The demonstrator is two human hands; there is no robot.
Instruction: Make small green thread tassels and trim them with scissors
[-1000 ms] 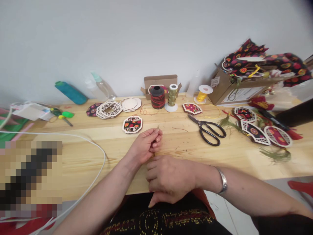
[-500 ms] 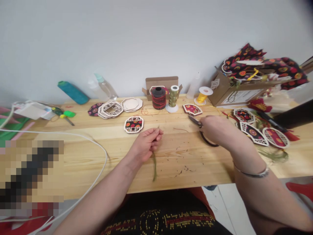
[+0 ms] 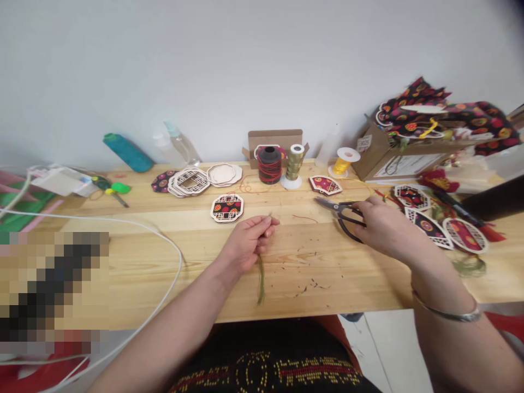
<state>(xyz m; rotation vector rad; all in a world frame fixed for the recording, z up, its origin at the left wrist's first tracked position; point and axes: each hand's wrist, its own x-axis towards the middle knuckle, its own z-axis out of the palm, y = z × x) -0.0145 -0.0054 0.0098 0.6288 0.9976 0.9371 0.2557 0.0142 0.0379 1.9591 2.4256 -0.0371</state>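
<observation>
Cardboard box (image 3: 364, 162) w/ fabric (image 3: 491, 124), L fingers (image 3: 262, 224) pinching threads (image 3: 261, 281), R fingers (image 3: 369, 208) curled round scissors (image 3: 336, 207)

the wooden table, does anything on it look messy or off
Yes: dark scraps and a short red thread lie loose on the wooden table, mostly in front of the right hand and scissors, like uncollected offcuts.

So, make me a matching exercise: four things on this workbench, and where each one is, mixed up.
1. scissors
2. green threads
3. teal thread cone
4. yellow cord spool

A. beside the large cardboard box
B. left of the mint-capped bottle
C. at the fingers of the right hand
D. hanging below the left hand

Pairs: 1-C, 2-D, 3-B, 4-A
</observation>
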